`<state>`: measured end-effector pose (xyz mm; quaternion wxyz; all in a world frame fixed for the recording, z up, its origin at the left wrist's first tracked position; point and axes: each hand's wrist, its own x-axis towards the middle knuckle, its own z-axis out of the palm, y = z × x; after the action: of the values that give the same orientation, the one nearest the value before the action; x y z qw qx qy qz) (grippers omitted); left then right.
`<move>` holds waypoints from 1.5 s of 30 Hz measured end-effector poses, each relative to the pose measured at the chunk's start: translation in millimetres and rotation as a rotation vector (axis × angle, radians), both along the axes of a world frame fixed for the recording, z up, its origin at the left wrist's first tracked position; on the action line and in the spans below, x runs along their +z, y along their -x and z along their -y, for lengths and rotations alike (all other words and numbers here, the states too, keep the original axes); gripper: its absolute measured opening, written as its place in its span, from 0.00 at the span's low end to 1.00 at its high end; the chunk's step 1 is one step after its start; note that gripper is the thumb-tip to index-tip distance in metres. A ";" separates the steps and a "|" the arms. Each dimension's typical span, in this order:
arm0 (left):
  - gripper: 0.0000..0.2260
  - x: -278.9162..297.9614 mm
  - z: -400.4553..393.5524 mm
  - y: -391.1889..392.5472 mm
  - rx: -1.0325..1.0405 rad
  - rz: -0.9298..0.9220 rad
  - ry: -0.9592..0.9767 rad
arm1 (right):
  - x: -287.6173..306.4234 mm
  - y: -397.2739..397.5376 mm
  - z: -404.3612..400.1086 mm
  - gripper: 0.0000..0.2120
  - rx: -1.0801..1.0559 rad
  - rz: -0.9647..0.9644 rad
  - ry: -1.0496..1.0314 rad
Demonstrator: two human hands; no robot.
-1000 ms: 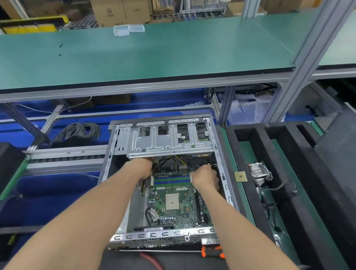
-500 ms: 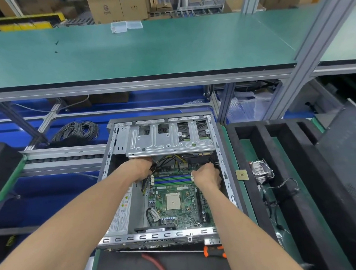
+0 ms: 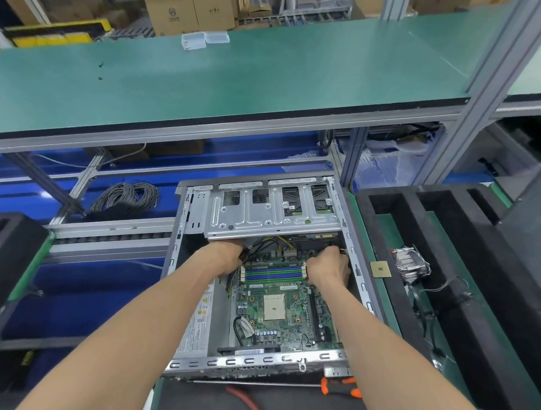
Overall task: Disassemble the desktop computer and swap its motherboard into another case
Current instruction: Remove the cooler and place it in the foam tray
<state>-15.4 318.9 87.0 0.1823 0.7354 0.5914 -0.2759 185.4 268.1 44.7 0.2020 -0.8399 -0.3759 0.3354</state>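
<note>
The motherboard (image 3: 281, 307) is seated in the floor of the open desktop case (image 3: 359, 281), with the bare CPU socket (image 3: 274, 306) near its middle and the memory slots (image 3: 273, 273) along its far edge. Cables (image 3: 266, 247) run from beneath the drive cage (image 3: 271, 209) to the far edge of the board.

Risks, as judged from this position:
- A connector may be strained or its latch broken if a cable is pulled by the wires rather than by the plug.
- The exposed socket may be damaged if a freed plug or a hand drops onto it.
- Skin may be cut on the sheet-metal edge of the cage, under which both hands are working.

The left hand (image 3: 226, 257) is reached in at the far left corner of the board, fingers curled among the yellow and black wires; whether a plug is gripped cannot be told. The right hand (image 3: 329, 269) is held at the far right corner, fingers curled downward at the slot ends; what it holds is hidden. The hands are kept apart, the slots lying between them.

A screwdriver (image 3: 340, 386) lies just in front of the case.
</note>
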 end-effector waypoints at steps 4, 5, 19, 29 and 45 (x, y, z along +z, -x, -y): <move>0.10 -3.2 -1.4 -0.2 0.036 0.014 0.025 | 1.4 -1.1 2.4 0.04 0.029 0.008 0.002; 0.10 -2.7 -1.5 -0.2 0.049 0.018 0.035 | 1.6 -1.6 3.3 0.05 0.038 0.022 0.003; 0.07 -9.3 -9.1 -7.3 0.075 -0.116 0.088 | 9.4 0.4 9.8 0.05 0.008 0.001 -0.002; 0.06 -12.9 -10.8 -3.8 0.020 -0.154 0.070 | 6.6 13.8 9.7 0.13 0.241 -0.040 -0.036; 0.09 -12.5 -10.0 -0.9 -0.041 -0.147 0.065 | 11.8 13.2 7.5 0.05 0.304 -0.031 -0.066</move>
<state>-14.6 329.0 74.5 0.1567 0.7190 0.5785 -0.3518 172.2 260.6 56.5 0.1822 -0.7610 -0.5064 0.3623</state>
